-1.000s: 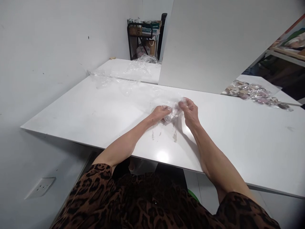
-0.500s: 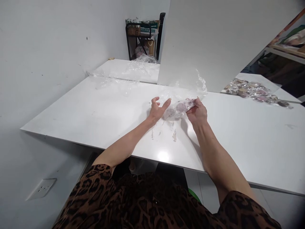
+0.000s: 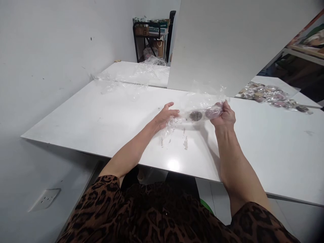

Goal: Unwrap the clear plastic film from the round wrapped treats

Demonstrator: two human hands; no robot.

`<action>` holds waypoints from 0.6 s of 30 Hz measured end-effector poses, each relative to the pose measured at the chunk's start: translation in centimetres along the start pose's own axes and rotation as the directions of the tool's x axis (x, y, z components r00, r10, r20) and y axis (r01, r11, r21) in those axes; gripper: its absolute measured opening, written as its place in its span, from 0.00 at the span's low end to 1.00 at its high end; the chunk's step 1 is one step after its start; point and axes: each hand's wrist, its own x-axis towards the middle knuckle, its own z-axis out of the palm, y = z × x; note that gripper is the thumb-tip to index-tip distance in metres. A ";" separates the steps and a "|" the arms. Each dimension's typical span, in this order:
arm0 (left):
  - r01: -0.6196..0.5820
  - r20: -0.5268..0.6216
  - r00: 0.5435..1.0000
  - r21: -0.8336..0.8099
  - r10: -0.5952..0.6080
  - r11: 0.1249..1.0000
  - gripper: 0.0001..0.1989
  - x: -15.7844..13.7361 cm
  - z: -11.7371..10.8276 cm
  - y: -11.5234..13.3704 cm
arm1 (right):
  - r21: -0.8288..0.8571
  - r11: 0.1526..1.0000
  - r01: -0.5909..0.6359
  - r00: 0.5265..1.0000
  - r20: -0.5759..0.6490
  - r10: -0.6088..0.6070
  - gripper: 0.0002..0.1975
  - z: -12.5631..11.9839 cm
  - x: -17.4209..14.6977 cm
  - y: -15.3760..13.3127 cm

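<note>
A clear plastic packet [image 3: 204,113] is stretched out above the white table [image 3: 76,121]. A dark, speckled round piece [image 3: 195,116] and a pinkish round piece [image 3: 211,112] show through its film. My right hand [image 3: 223,114] is closed around the packet's right end, by the pinkish piece. At the other end, my left hand [image 3: 165,117] has its thumb and forefinger apart. Crumpled film [image 3: 173,124] lies against its palm side, and the lower fingers are partly hidden. What the round pieces are, I cannot tell.
Several wrapped round pieces [image 3: 274,96] lie in a pile at the back right. Loose clear film [image 3: 121,86] is spread at the back left. A large upright white panel [image 3: 212,47] rises behind my hands. Beyond the table stands a dark shelf [image 3: 146,35] with boxes.
My right hand has moved right with its end of the packet, drawing it out straighter. The dark round piece now shows clearly. My left hand has turned slightly and its thumb points right.
</note>
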 end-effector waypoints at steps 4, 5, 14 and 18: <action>-0.056 0.132 0.990 0.014 0.054 0.998 0.36 0.3 -1.1 0.2 | -0.015 0.982 -0.187 0.978 0.094 0.188 0.21 1.8 -2.7 -0.1; -0.057 0.169 0.984 0.046 0.048 0.997 0.35 0.3 -1.2 0.2 | -0.053 0.969 -0.241 0.956 0.159 0.247 0.22 2.4 -3.6 0.0; 0.076 0.307 0.942 0.197 -0.135 0.978 0.09 0.0 1.1 -1.0 | -0.198 0.950 -0.243 0.939 0.198 0.281 0.15 4.1 -6.2 1.9; -0.056 0.090 0.995 0.071 0.050 0.996 0.10 0.2 1.3 -1.0 | -0.277 0.943 -0.181 0.978 0.050 0.203 0.16 3.5 -5.4 2.3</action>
